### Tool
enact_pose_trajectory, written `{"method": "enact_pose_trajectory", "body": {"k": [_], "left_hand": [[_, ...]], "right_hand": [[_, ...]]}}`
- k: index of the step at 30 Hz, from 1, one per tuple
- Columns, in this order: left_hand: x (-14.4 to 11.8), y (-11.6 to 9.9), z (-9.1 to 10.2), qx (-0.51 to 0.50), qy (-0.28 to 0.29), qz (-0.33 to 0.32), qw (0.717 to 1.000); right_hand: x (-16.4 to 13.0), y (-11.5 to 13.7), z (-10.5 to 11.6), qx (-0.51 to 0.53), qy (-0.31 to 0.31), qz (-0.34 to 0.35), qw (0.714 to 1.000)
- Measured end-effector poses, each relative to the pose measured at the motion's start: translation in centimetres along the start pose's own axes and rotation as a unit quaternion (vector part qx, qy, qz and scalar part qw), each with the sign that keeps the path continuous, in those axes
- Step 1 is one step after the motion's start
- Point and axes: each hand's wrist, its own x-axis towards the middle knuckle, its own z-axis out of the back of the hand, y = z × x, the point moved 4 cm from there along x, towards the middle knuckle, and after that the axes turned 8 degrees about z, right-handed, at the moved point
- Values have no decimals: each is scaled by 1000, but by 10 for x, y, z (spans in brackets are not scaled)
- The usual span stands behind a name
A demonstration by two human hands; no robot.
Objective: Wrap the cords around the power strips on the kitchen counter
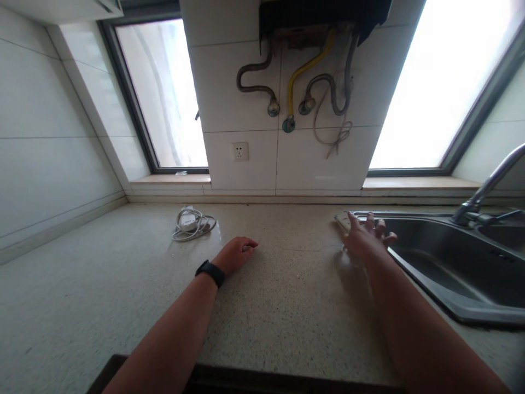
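My left hand (235,254), with a black watch (210,272) on its wrist, rests low over the speckled countertop (287,306). Its fingers are curled in, and whatever may be inside them is hidden. To its upper left lies a white coiled cable with a plug or adapter (188,220). Fingers spread, my right hand (364,238) reaches over the counter beside the sink's left rim. Partly under it is a flat, thin, pale-edged object (341,221); its kind does not show, and I cannot tell if the hand touches it.
A steel sink (435,257) with a faucet (471,205) is set in the counter at right. The tiled wall (241,115) carries a socket (240,151), grey hoses (252,87) and a yellow pipe (301,71) under a black unit (324,16). Windows flank it.
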Motion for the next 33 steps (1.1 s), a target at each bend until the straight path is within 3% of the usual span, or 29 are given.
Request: {"method": "enact_pose_trajectory", "body": {"k": [4, 7, 9, 12, 14, 19, 22, 25, 29, 33], "left_hand": [[1, 0, -1, 5, -5, -5, 1000], [1, 0, 0, 9, -8, -12, 1000], [1, 0, 0, 13, -12, -18, 1000], [1, -1, 3, 34, -30, -36, 998], [0, -1, 5, 51, -47, -45, 997], [4, 14, 25, 93, -140, 5, 986], [13, 44, 58, 134, -216, 84, 964], [21, 86, 102, 194, -266, 179, 927], [26, 139, 147, 251, -249, 271, 895], [24, 176, 154, 273, -203, 324, 883]], "right_hand": [[-15, 57, 31, 53, 9, 102, 993], [-39, 110, 35, 116, 115, 219, 962], [-59, 140, 29, 141, 198, 302, 922], [-82, 163, 12, 152, 321, 355, 865], [-86, 165, 4, 160, 353, 358, 849], [-80, 156, -1, 182, 348, 342, 854], [-78, 153, -1, 188, 340, 345, 855], [-78, 154, -3, 191, 334, 345, 856], [-79, 155, -8, 185, 336, 354, 853], [-79, 154, -9, 189, 331, 357, 853]]}}
